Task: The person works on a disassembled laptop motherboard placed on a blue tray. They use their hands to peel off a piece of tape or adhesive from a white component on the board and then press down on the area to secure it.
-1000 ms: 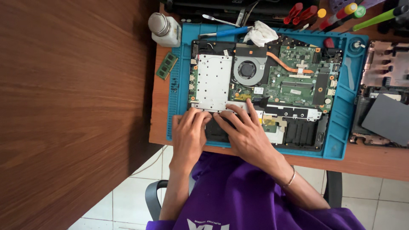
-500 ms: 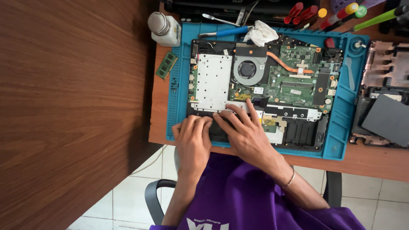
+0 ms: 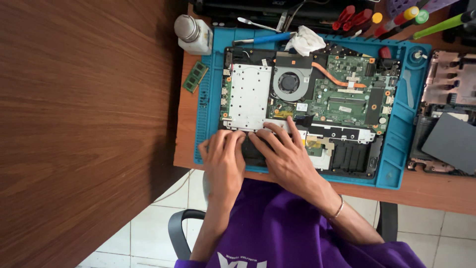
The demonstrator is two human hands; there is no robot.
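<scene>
Both hands press flat on the opened laptop [image 3: 302, 109] near the lower middle of the frame: I see my left hand [image 3: 225, 159] with fingers spread and fingertips at the lower edge of the silver metal plate [image 3: 248, 97], gripping nothing, and my right hand [image 3: 285, 156] beside it, fingers extended over the black strip under the circuit board, also holding nothing. Above the hands sit the round fan [image 3: 289, 83] and the green circuit board [image 3: 347, 97]. The laptop lies on a blue work mat [image 3: 404, 144] on the tabletop [image 3: 436, 191]. A loose memory stick [image 3: 195, 77] lies left of the mat, a white bottle [image 3: 193, 33] at its upper left corner, and screwdrivers [image 3: 396, 17] sit at the upper right of the frame.
</scene>
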